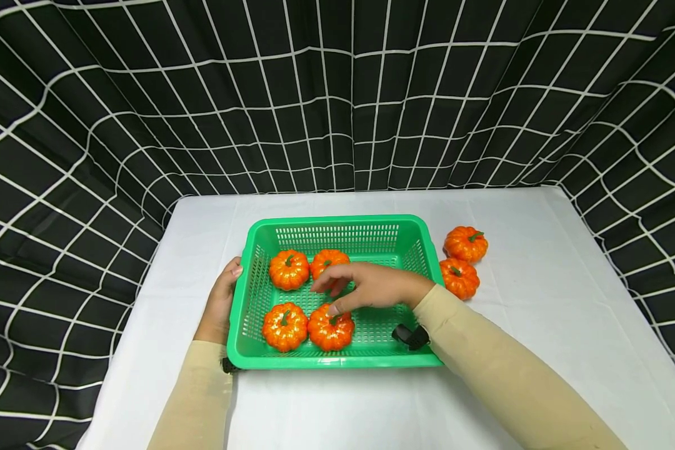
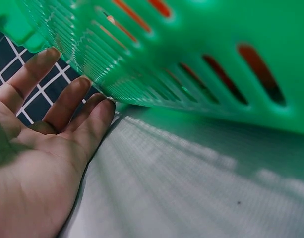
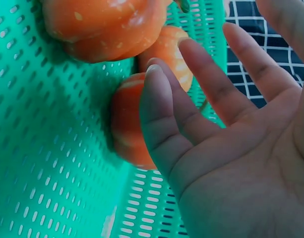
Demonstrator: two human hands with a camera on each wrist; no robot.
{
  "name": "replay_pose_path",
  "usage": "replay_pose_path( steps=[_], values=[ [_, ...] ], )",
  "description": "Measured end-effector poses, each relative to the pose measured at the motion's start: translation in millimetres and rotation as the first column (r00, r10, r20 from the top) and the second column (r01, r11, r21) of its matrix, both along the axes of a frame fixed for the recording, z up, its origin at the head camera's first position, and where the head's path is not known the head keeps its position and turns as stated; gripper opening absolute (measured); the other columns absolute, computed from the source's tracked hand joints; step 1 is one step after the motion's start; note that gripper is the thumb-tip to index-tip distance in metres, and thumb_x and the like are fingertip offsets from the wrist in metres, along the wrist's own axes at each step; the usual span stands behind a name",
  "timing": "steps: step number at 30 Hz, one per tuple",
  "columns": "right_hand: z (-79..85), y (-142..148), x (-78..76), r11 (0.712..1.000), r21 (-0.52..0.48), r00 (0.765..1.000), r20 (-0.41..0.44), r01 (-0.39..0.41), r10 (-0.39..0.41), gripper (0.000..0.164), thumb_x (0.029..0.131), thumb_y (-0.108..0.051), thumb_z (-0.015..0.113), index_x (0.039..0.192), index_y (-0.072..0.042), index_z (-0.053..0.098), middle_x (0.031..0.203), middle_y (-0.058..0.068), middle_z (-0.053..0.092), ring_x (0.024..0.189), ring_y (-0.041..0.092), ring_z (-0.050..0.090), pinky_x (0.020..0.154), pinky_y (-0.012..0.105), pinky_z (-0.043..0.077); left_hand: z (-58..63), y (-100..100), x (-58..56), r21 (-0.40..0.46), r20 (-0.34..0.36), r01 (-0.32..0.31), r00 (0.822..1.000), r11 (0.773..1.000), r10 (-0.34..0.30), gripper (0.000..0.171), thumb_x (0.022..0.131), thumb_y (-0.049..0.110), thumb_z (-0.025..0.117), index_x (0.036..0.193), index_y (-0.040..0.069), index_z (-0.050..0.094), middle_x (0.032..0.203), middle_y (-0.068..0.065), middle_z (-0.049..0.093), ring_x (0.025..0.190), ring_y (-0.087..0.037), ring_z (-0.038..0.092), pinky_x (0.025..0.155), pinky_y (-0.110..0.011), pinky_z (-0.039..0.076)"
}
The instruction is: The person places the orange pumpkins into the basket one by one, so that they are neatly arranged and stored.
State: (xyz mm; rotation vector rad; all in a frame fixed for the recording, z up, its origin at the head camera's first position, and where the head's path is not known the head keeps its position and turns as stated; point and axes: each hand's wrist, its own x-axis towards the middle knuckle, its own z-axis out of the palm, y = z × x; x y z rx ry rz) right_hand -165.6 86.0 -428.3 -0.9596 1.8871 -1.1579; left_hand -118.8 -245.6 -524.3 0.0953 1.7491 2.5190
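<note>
A green plastic basket (image 1: 337, 362) with slotted walls stands on a white-covered table. Inside it lie small orange pumpkins with green stems: one at back left (image 1: 289, 275), one at back right (image 1: 327, 257), one at front left (image 1: 284, 333) and one at front right (image 1: 330, 337). My right hand (image 1: 374, 286) hovers over the two right-hand ones, fingers loosely spread and palm holding nothing; its thumb overlaps the front right pumpkin in the head view. Against the basket's left outer wall rests my left hand (image 1: 222, 299), its fingers (image 2: 67, 101) extended along the slots.
Outside the basket's right end, two more pumpkins sit on the table, a rear one (image 1: 465, 245) and a front one (image 1: 460, 281) beside the right forearm. A black curtain (image 1: 337, 119) with white grid lines hangs behind and at both sides.
</note>
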Motion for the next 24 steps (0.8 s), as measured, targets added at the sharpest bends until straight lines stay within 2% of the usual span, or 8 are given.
replay_pose_path(
  steps=[7, 14, 21, 24],
  values=[
    [1.5, 6.1, -3.4, 0.998, -0.049, 0.999, 0.014, 0.043, -0.043, 0.043, 0.099, -0.024, 0.082, 0.140, -0.019, 0.070, 0.141, 0.001, 0.067, 0.128, 0.040, 0.061, 0.104, 0.048, 0.054, 0.6, 0.4, 0.4, 0.010, -0.004, 0.008, 1.000, 1.000, -0.008, 0.028, 0.109, 0.020, 0.035, 0.117, 0.014, 0.061, 0.098, -0.006, 0.071, 0.079, -0.015, 0.072, 0.069, -0.029, 0.063],
    [0.9, 9.7, -7.0, 0.992, -0.118, 0.999, 0.010, 0.047, -0.046, 0.045, 0.100, -0.018, 0.080, 0.143, -0.010, 0.068, 0.143, 0.013, 0.066, 0.126, 0.043, 0.062, 0.107, 0.057, 0.050, 2.7, 1.4, 0.8, 0.000, -0.005, -0.006, 1.000, 1.000, 0.006, 0.029, 0.108, 0.021, 0.035, 0.115, 0.014, 0.062, 0.097, -0.006, 0.072, 0.078, -0.015, 0.071, 0.067, -0.029, 0.062],
    [5.3, 13.2, -6.9, 0.982, -0.156, 0.994, 0.045, 0.104, -0.098, 0.047, 0.102, -0.018, 0.078, 0.144, -0.003, 0.064, 0.143, 0.016, 0.065, 0.127, 0.042, 0.063, 0.105, 0.049, 0.055, 2.4, 1.7, 1.1, -0.008, 0.003, -0.007, 1.000, 1.000, 0.007, 0.028, 0.108, 0.022, 0.036, 0.116, 0.015, 0.062, 0.098, -0.006, 0.071, 0.078, -0.015, 0.071, 0.067, -0.028, 0.062],
    [6.8, 14.7, -7.4, 0.973, -0.188, 0.991, 0.051, 0.132, -0.125, 0.047, 0.103, -0.017, 0.077, 0.145, -0.001, 0.063, 0.143, 0.019, 0.064, 0.127, 0.043, 0.063, 0.104, 0.049, 0.055, 2.5, 1.6, 1.1, -0.007, 0.009, -0.003, 1.000, 1.000, 0.003, 0.028, 0.108, 0.022, 0.035, 0.116, 0.016, 0.062, 0.098, -0.005, 0.071, 0.078, -0.015, 0.071, 0.068, -0.029, 0.062]
  ],
)
